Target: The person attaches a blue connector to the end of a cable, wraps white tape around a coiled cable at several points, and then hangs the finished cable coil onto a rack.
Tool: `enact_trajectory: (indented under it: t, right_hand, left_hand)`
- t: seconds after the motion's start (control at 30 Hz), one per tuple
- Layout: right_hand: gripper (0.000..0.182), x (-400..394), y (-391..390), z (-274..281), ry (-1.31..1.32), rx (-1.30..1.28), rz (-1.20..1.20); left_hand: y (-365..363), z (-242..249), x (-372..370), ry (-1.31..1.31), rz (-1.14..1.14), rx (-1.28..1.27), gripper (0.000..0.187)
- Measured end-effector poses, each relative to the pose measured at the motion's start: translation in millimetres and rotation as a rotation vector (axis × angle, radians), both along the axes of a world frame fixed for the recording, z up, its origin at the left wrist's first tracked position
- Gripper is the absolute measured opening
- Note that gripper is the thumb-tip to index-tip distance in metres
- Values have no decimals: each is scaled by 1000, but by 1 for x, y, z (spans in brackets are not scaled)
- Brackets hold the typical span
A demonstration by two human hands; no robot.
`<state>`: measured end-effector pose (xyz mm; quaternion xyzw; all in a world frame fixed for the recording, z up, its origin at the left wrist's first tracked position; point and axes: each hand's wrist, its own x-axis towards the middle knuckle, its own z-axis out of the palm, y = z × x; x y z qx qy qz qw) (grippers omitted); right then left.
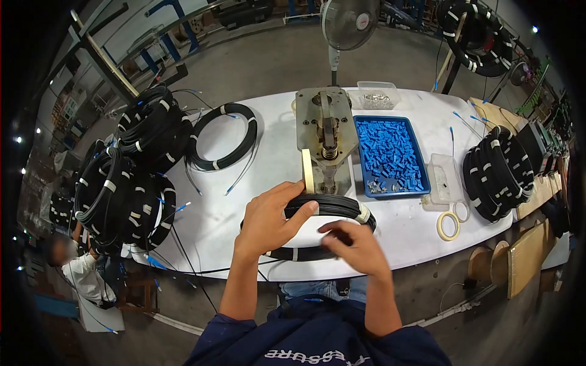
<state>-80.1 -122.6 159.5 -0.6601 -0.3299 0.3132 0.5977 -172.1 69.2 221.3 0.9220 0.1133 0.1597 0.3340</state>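
Beyond held coil [329, 205]: machine [328, 125] | right: blue tray [398, 195] | left: stacked coils [113, 189]

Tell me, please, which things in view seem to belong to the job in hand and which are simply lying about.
Likely part of the job:
black cable coil, held by the left hand
cream tape roll, upright next to that hand

Probably just lying about:
blue tray of small blue pieces
flat yellowish tape roll
standing fan
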Motion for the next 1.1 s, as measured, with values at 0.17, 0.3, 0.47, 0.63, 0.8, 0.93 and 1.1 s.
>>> enact_trajectory:
  t: [0.17, 0.3, 0.47, 0.63, 0.8, 0.93, 1.1]
  right_hand:
    - [27, 40, 16, 57, -251, 91, -99]
    - [50, 75, 56, 51, -62, 74, 277]
    - [84, 66, 72, 49, 55, -45, 358]
    - [101, 65, 79, 45, 259, -124, 321]
    - [85, 65, 83, 68, 282, -55, 189]
    - [70, 56, 81, 100, 409, 138, 49]
    - [58, 46, 66, 124, 326, 262, 189]
  left_hand:
    - [-13, 4, -14, -30, 15, 20, 40]
    - [-19, 7, -22, -71, 11, -6, 37]
    - [-17, 1, -30, -107, 2, 16, 33]
    - [-18, 3, -32, -90, 10, 35, 35]
    - [-21, -15, -22, -238, 124, 148, 39]
    - [-21, -17, -21, -212, 189, 270, 36]
    - [-11, -12, -20, -141, 159, 209, 32]
